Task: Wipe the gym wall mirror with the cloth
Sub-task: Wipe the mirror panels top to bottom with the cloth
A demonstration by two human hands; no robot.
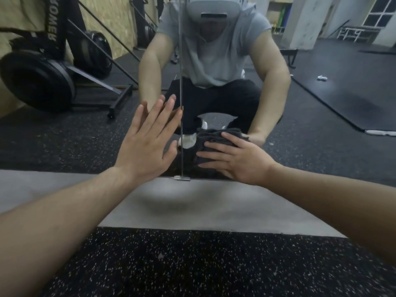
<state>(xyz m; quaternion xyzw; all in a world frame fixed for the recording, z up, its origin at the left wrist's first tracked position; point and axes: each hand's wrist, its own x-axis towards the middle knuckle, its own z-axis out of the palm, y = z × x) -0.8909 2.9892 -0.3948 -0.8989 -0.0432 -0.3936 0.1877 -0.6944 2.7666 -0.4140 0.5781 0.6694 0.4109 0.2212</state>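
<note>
The wall mirror (300,129) fills the upper part of the head view, with a vertical seam (181,61) between two panels. My left hand (147,142) lies flat against the glass just left of the seam, fingers straight and pointing up. My right hand (237,159) presses a dark grey folded cloth (205,140) against the low part of the mirror right of the seam, fingers spread and straight over it. My own crouching reflection shows behind both hands.
A grey strip of wall base (203,206) runs under the mirror, with a small metal clip (182,178) at the seam's foot. Black speckled rubber flooring (192,264) lies below. The mirror reflects weight plates (36,82) on a machine and black floor mats (353,99).
</note>
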